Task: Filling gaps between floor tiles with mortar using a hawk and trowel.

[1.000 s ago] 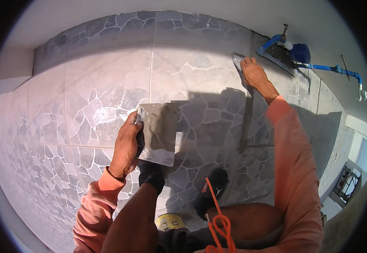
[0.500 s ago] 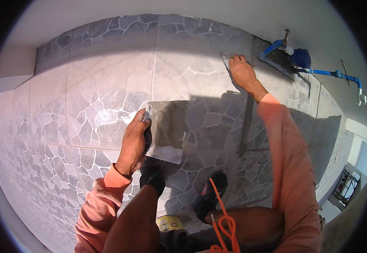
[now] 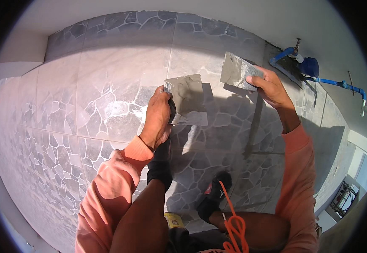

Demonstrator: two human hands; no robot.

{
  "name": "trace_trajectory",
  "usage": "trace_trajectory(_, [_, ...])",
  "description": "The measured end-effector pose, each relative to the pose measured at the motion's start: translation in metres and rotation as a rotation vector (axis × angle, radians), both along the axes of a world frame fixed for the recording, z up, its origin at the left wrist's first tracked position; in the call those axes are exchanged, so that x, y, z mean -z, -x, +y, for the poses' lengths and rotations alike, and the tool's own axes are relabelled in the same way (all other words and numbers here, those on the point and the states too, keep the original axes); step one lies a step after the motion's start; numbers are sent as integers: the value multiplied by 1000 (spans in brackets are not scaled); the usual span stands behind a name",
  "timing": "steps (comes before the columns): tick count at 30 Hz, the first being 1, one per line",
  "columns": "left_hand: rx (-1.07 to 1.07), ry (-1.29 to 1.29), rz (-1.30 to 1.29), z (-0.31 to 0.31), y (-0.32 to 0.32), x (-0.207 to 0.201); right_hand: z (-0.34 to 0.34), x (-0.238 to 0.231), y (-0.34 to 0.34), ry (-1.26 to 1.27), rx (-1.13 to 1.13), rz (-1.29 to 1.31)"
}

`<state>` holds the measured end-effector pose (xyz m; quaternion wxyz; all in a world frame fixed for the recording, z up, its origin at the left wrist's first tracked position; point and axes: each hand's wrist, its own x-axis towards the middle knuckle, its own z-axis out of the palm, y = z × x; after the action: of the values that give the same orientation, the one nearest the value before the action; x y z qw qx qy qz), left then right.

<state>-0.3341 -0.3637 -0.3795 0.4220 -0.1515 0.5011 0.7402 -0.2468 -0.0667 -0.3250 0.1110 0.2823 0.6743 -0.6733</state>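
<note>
My left hand [image 3: 156,118] is closed round the handle of a wide, flat putty knife [image 3: 198,119]. Wet grey grout [image 3: 187,95] is spread over most of its blade. To the right and a little farther away, my right hand [image 3: 274,90] grips a second, smaller scraper [image 3: 251,76], thumb on top of the blade. Grey paste coats that scraper's outer end, which is lifted above the floor and casts a shadow. The two blades are apart. Beneath them lie floor tiles [image 3: 120,80] with a grey stone pattern and pale joints.
Blue pipes [image 3: 331,81] with a white elbow and a round blue piece [image 3: 309,66] stick out by the wall at right. A dark damp streak [image 3: 254,126] crosses the tiles. My black shoe [image 3: 217,189] and a yellow can [image 3: 174,220] are close to me.
My right hand has come back from the far tiles, nearer the left one, and turned its scraper so the coated face shows. The left putty knife has moved up and right.
</note>
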Motion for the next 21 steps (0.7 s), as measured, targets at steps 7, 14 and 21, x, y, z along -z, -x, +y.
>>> trace_trajectory(7, [33, -17, -112, 26, 6, -30, -71, -28, -22, -680, -282, 430])
trace_trajectory(14, [16, -202, -16, 35, 6, -49, -86, -8, -43, -1055, -443, 773])
trace_trajectory(21, [63, -117, 135, 20, 15, -47, -52, -6, -56, -1066, -561, 524])
